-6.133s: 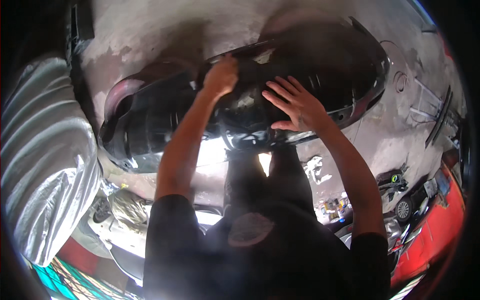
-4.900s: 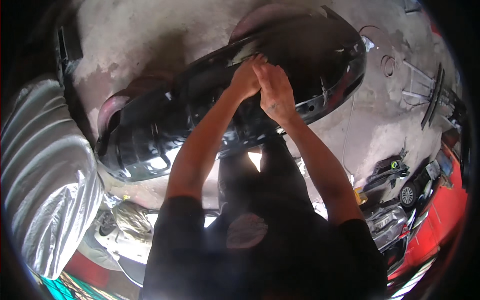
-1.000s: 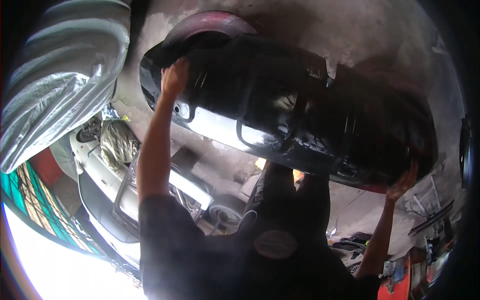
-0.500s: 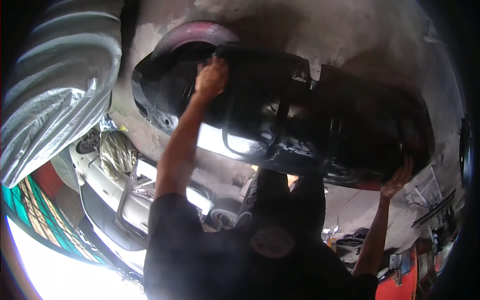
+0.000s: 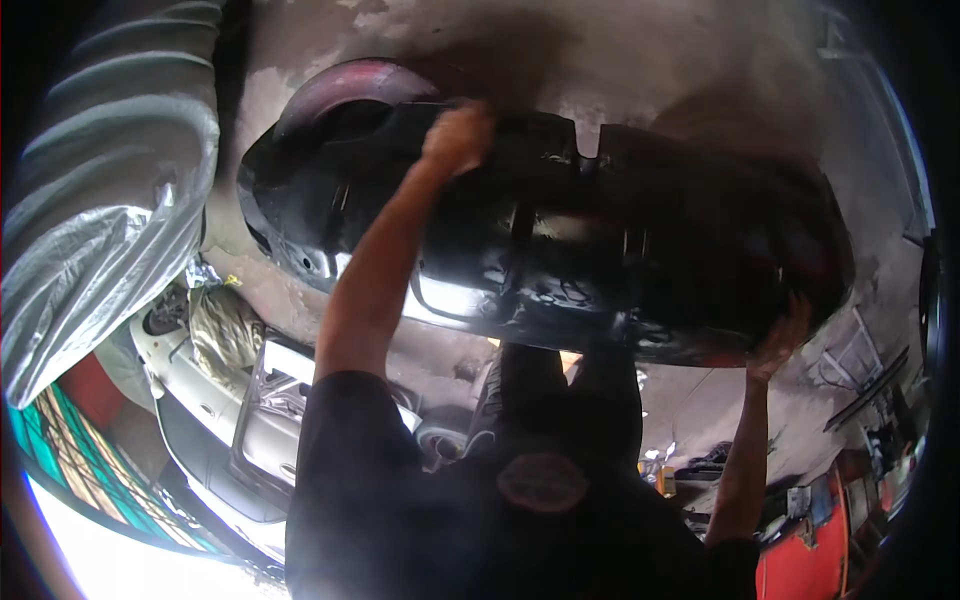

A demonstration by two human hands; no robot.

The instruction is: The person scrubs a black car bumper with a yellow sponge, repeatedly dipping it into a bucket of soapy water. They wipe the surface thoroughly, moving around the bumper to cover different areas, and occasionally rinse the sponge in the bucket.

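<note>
A stained grey concrete floor (image 5: 700,60) fills the far part of the scene, dark-smudged towards the middle. At the left lies a crumpled silver-grey cover (image 5: 100,200). Near left stands a white car body shell (image 5: 230,420), with a green striped sheet (image 5: 90,450) beside it and glaring daylight below. A red metal cabinet (image 5: 810,550) sits near right.
</note>
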